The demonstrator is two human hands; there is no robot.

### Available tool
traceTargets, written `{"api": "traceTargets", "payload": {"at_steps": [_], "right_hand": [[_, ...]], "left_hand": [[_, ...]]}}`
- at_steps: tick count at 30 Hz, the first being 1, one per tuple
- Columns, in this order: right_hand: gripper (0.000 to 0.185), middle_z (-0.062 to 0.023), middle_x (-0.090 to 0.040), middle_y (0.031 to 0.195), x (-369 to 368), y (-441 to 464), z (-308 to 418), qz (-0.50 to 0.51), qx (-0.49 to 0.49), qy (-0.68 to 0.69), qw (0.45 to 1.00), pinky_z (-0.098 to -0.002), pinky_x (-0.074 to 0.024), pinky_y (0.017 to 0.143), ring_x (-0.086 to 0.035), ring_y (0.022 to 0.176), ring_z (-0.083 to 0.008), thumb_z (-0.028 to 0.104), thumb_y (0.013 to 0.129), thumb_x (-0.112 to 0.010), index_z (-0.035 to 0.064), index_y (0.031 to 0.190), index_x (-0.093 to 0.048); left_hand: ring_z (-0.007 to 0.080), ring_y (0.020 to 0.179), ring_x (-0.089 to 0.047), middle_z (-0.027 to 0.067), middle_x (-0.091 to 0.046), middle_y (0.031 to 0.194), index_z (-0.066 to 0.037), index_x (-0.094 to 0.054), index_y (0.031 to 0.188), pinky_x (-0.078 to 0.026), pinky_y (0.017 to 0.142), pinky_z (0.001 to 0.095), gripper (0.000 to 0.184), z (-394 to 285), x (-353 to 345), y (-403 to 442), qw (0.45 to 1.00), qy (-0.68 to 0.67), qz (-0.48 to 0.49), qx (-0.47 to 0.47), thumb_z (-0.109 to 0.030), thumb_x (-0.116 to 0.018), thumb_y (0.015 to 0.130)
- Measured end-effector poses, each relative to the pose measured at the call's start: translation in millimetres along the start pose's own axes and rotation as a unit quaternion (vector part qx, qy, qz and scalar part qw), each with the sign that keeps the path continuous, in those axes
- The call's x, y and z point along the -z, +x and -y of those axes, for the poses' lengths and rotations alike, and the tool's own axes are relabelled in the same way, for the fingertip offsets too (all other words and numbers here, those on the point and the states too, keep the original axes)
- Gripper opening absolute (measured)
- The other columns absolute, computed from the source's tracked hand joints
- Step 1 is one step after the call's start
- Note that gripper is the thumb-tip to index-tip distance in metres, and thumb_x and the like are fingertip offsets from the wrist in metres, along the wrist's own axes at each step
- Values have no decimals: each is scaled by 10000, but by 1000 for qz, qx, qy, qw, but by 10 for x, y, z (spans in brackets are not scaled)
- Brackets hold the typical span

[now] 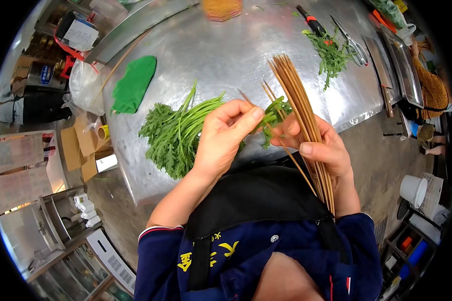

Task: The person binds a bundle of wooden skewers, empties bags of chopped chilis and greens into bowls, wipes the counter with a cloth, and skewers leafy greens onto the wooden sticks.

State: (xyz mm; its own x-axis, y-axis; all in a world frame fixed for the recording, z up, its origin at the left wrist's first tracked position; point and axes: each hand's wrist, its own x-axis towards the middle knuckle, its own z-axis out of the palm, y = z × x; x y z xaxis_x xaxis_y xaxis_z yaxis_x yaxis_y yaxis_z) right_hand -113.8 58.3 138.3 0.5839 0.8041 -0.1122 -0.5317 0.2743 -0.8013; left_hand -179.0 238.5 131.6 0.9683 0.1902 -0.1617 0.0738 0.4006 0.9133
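My left hand (225,134) is closed in a pinch at the end of a small sprig of leafy greens (272,116). One thin wooden skewer runs past its fingertips and the sprig, its tip showing above. In my right hand (331,150) is a bundle of brown wooden skewers (297,95), held upright and slightly fanned, with thumb and fingers wrapped round it. The right fingertips also touch the sprig, and some are hidden behind it. Beside my left hand lies a pile of long-stemmed leafy greens (173,135) on the metal table (206,55).
A green cloth (134,84) lies at the table's left. Farther right are a black-and-orange-handled tool (311,21), loose greens (331,57), scissors (355,47) and a metal tray (402,62). Cardboard boxes (80,143) stand off the left edge. Other people are at both sides.
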Motion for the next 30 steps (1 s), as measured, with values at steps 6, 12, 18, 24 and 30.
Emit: {"api": "traceTargets", "payload": {"at_steps": [6, 12, 18, 24, 30], "right_hand": [[383, -96, -542, 988, 2, 6, -47, -49, 44, 33, 997, -418, -394, 934, -536, 1021, -252, 187, 735, -593, -11, 1051, -506], [377, -51, -507, 715, -19, 16, -14, -22, 16, 24, 999, -274, -438, 659, -543, 679, -165, 246, 752, -586, -18, 1014, -525], [380, -28, -470, 665, 136, -51, 149, -91, 100, 42, 990, -233, -346, 508, -420, 508, -80, 228, 770, -540, -36, 1039, -494], [389, -36, -493, 690, 134, -4, 93, -90, 79, 55, 991, -237, -350, 539, -442, 549, -96, 186, 753, -535, -51, 1058, -498], [378, -37, -497, 711, 153, 42, 86, -81, 62, 52, 993, -233, -354, 547, -436, 567, -94, 180, 757, -529, -47, 1058, -502]], "left_hand": [[67, 699, -485, -5, -536, 733, -36, -544, 751, -384, 667, 219, 149, 63, 1, 89, 1000, 15, 1, -10, -155, -577, 834], [34, 695, -446, -24, -536, 752, -26, -566, 782, -359, 642, 187, 123, 102, -11, 220, 995, 96, -22, -7, -136, -613, 809], [97, 646, -515, 24, -581, 685, -19, -621, 794, -408, 606, 240, 146, -65, 971, 432, 837, 494, -202, -118, -164, -624, 771], [269, 693, -597, 127, -618, 710, -42, -648, 748, -442, 626, 353, 215, 145, 1352, 526, 665, 728, -152, 71, -252, -631, 703], [273, 701, -593, 125, -621, 703, -44, -650, 759, -442, 637, 353, 214, 123, 1344, 513, 661, 727, -152, 107, -250, -625, 706]]}}
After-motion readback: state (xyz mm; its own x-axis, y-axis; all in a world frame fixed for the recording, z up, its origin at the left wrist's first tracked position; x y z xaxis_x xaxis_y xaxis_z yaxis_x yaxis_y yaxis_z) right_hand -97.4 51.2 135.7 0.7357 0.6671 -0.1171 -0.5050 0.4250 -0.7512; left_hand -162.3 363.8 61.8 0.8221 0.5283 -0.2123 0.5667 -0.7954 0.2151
